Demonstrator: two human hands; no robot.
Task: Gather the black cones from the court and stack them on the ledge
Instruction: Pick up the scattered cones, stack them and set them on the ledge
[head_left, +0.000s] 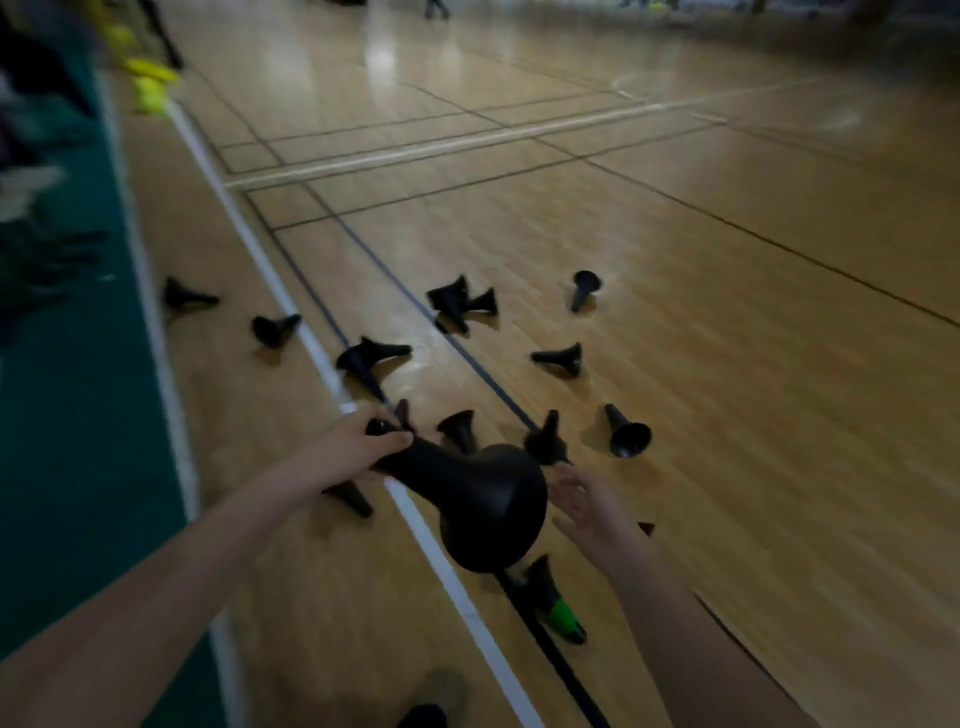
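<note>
black cones (558, 356) lie tipped over on the wood floor (753, 389), on both sides of a white line (457, 592). the left hand (353, 447) grips the thin end of one big cone (483, 499) and holds it up off the floor. its wide end points near and right. the right hand (587, 506) is open with loose fingers, just beside that wide end. a cone with a green band (558, 613) lies near, below it. a green strip (78, 441) runs along the left.

Inspection is finding no legible text, label, brand, number or sign. The black cones (628, 439) are showing plain surfaces; the court floor (727, 364) is carrying only painted lines. Motion blur is obscuring the background.
</note>
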